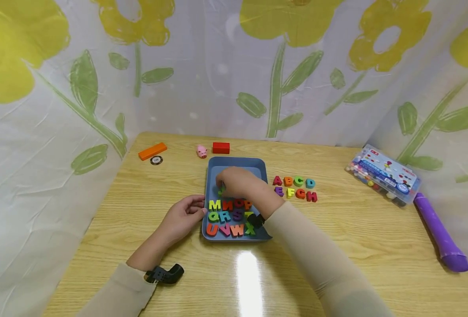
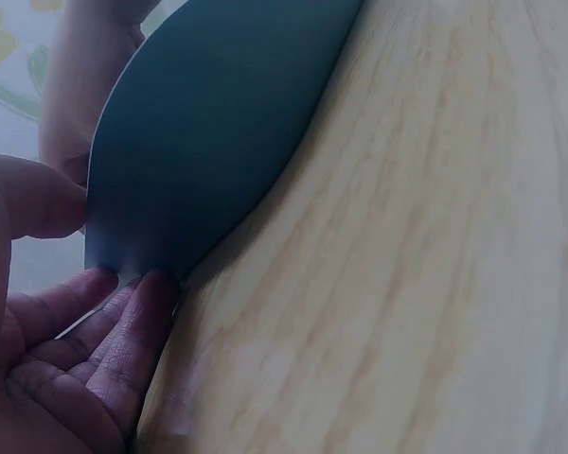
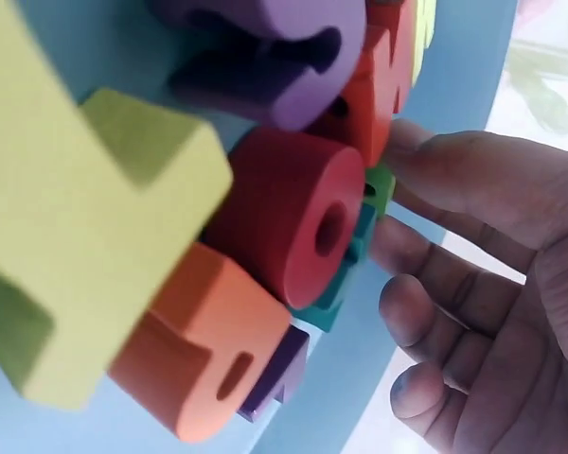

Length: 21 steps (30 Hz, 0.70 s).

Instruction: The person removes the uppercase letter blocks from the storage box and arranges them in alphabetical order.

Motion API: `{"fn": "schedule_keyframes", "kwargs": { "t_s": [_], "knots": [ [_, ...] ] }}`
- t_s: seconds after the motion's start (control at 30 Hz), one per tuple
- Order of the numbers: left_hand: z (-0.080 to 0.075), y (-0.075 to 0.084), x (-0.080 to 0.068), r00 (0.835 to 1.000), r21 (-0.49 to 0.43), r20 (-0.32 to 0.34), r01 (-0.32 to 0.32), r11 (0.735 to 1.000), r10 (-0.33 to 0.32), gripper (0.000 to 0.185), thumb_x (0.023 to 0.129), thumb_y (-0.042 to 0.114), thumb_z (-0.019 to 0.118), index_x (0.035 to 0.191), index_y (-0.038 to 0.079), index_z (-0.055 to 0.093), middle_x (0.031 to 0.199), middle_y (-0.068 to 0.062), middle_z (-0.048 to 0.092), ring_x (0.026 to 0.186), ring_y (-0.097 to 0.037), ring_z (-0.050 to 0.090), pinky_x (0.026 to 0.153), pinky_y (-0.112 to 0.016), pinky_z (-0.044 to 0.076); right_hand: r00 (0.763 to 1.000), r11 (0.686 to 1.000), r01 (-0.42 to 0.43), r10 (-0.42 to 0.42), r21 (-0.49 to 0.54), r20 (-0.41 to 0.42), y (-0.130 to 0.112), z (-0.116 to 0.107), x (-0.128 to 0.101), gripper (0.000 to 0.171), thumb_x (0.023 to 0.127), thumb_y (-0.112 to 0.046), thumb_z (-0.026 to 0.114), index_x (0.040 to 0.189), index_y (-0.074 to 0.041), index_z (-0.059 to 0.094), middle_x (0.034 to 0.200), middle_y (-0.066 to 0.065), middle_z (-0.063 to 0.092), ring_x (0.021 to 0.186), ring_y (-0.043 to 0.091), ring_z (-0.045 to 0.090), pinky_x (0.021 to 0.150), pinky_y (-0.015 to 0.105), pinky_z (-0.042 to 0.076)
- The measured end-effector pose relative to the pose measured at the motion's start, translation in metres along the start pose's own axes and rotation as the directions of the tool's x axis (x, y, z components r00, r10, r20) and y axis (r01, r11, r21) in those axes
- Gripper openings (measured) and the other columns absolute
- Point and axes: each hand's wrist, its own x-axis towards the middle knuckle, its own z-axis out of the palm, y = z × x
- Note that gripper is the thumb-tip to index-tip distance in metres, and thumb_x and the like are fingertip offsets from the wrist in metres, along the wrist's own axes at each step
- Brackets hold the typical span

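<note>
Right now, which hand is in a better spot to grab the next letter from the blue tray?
Probably the right hand: it reaches inside the blue tray, fingertips at a green letter. The left hand only touches the tray's outer edge, steadying it.

Letter blocks on the tabletop [image 1: 337, 229] read A B C D, E F G H; in the blue tray [image 1: 234, 164]: M, Q R S, U V W X.
</note>
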Motion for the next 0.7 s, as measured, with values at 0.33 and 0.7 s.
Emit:
{"fn": "schedule_keyframes", "kwargs": {
  "t_s": [0.33,0.7],
  "knots": [
    [0.000,0.000,0.000,1.000,0.000,0.006,0.006,1.000,-0.006,0.048,0.108,0.018,0.068,0.153,0.004,0.059,0.139,-0.017,0.070,0.123,-0.029,0.069,0.108,-0.044,0.055,1.000,1.000,0.012,-0.012,-0.004,0.001,0.001,0.002,-0.003,0.019,0.103,-0.022,0.076,0.121,-0.017,0.080,0.123,0.000,0.075,0.104,0.018,0.065,0.102,0.040,0.059],
    [0.002,0.001,-0.001,1.000,0.034,-0.004,0.009,0.999,-0.009,0.049,0.108,0.022,0.068,0.154,0.004,0.059,0.141,-0.017,0.069,0.126,-0.030,0.068,0.112,-0.048,0.054,0.977,0.996,-0.030,0.047,0.081,-0.209,0.068,-0.022,-0.089,0.018,0.101,-0.015,0.080,0.118,-0.012,0.081,0.122,0.006,0.073,0.110,0.027,0.070,0.099,0.045,0.059]
  ]
}}
